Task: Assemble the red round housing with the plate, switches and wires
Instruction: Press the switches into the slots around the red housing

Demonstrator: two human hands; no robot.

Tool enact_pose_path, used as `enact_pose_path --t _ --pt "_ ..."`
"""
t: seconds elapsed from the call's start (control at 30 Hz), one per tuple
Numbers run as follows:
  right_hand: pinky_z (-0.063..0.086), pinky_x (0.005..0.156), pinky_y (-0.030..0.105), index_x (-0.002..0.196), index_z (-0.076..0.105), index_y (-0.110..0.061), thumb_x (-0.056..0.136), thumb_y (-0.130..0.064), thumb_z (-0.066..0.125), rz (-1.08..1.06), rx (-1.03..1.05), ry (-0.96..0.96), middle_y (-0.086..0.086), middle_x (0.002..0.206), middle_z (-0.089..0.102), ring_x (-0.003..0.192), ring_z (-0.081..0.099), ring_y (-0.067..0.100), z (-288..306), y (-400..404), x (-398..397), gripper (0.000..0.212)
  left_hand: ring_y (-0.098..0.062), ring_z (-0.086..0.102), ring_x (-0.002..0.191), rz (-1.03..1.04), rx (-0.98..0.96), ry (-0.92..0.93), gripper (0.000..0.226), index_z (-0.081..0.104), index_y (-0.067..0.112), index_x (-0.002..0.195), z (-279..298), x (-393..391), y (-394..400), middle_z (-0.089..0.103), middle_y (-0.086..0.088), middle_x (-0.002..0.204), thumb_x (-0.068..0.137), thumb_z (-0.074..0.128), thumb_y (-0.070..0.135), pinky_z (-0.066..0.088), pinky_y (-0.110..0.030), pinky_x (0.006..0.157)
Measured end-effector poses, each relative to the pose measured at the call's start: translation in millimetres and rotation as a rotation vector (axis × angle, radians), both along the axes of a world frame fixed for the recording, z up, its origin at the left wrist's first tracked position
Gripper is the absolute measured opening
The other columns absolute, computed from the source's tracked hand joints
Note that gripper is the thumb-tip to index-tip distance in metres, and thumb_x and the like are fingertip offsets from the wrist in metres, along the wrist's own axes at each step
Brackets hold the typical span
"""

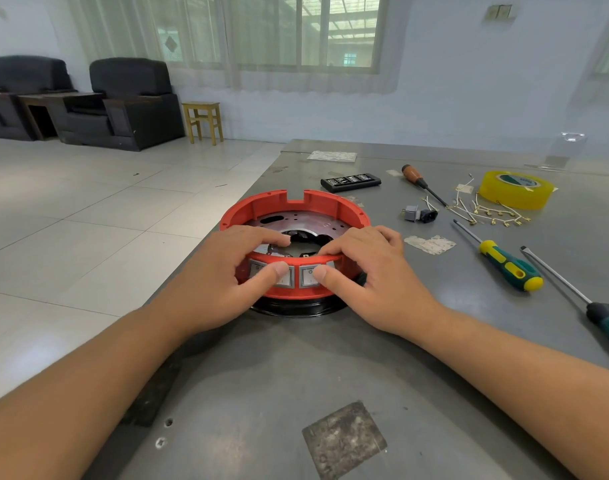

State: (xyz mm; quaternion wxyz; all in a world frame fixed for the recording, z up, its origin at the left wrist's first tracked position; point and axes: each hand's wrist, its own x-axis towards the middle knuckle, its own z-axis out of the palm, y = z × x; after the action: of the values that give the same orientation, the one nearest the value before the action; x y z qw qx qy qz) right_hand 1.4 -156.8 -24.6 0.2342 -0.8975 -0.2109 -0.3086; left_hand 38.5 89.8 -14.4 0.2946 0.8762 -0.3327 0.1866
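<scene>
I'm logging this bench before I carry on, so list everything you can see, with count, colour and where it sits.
housing: one, red, table centre, on a black base
plate: one, metal, inside the housing
switches: two, grey, in the housing's near wall
wires: a bundle, pale with brass ends, right of the housing
plug socket: one, black and grey, beside the wires
tape: one roll, yellow, far right
screwdrivers: three, right side
bit case: one, black, behind the housing
armchairs: two, dark, far left
stool: one, wooden, by the wall
left hand: grips the near wall, thumb on a switch
right hand: same, other switch
</scene>
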Motion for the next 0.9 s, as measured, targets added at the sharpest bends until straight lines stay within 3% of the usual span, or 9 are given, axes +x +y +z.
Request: enact_pose_path --t 0.13,0.27,0.33,0.43,0.67,0.8,0.9 --pt "0.022 0.109 0.031 0.098 0.067 -0.034 0.091 -0.062 0.048 -0.011 0.031 0.014 -0.019 0.093 0.064 0.104 0.054 0.003 1.4 0.8 3.4 0.034 0.027 0.047 0.109 -0.006 0.024 -0.014 0.036 0.070 0.041 0.126 3.2 2.7 2.1 0.059 0.035 0.116 0.095 0.056 0.055 0.035 -0.008 0.089" --pt "0.023 0.109 0.031 0.096 0.069 -0.034 0.092 -0.060 0.053 0.003 0.051 0.024 -0.018 0.092 0.066 0.103 0.055 0.003 1.5 0.6 3.1 0.031 0.035 0.042 0.109 -0.012 0.011 -0.016 0.030 0.070 0.047 0.123 0.8 6.2 4.2 0.052 0.047 0.110 0.096 0.061 0.057 0.035 -0.007 0.084" --pt "0.023 0.110 0.033 0.098 0.070 -0.032 0.094 -0.054 0.056 -0.005 0.042 0.021 -0.018 0.094 0.065 0.104 0.055 0.004 0.3 0.7 2.6 0.027 0.036 0.037 0.116 -0.039 0.009 -0.015 0.038 0.065 0.052 0.126 0.1 7.8 7.5 0.049 0.047 0.120 0.091 0.055 0.064 0.035 -0.008 0.093" --pt "0.024 0.111 0.035 0.101 0.069 -0.030 0.096 -0.053 0.052 -0.001 0.017 0.041 -0.019 0.097 0.064 0.105 0.054 0.003 0.3 -1.5 3.0 0.029 0.029 0.025 0.136 -0.059 0.034 -0.009 0.049 0.062 0.046 0.137 -1.8 14.2 18.4 0.046 0.039 0.143 0.095 0.048 0.067 0.027 -0.024 0.117" --pt "0.025 0.111 0.032 0.104 0.070 -0.030 0.097 -0.048 0.056 -0.017 0.024 0.037 -0.020 0.101 0.065 0.109 0.053 0.000 -1.8 -2.4 4.0 0.024 0.030 0.044 0.119 -0.082 0.041 -0.132 0.041 0.071 0.039 0.127 0.3 23.0 24.2 0.058 0.038 0.123 0.097 0.052 0.059 0.036 -0.014 0.101" --pt "0.026 0.111 0.032 0.108 0.071 -0.029 0.098 -0.049 0.054 -0.028 0.022 0.018 -0.021 0.106 0.065 0.113 0.051 -0.002 -5.8 -3.8 4.2 0.028 0.016 0.040 0.134 -0.037 0.053 -0.058 0.046 0.063 0.047 0.135 -3.5 16.8 18.6 0.057 0.034 0.136 0.098 0.041 0.064 0.030 -0.024 0.115" --pt "0.027 0.111 0.032 0.110 0.071 -0.029 0.099 -0.050 0.051 -0.028 0.008 0.002 -0.021 0.108 0.065 0.116 0.051 0.000 -7.5 -3.3 4.2 0.031 0.008 0.040 0.140 0.016 0.020 -0.103 0.049 0.064 0.040 0.138 -3.9 2.7 0.6 0.057 0.027 0.140 0.101 0.041 0.059 0.021 -0.029 0.123"
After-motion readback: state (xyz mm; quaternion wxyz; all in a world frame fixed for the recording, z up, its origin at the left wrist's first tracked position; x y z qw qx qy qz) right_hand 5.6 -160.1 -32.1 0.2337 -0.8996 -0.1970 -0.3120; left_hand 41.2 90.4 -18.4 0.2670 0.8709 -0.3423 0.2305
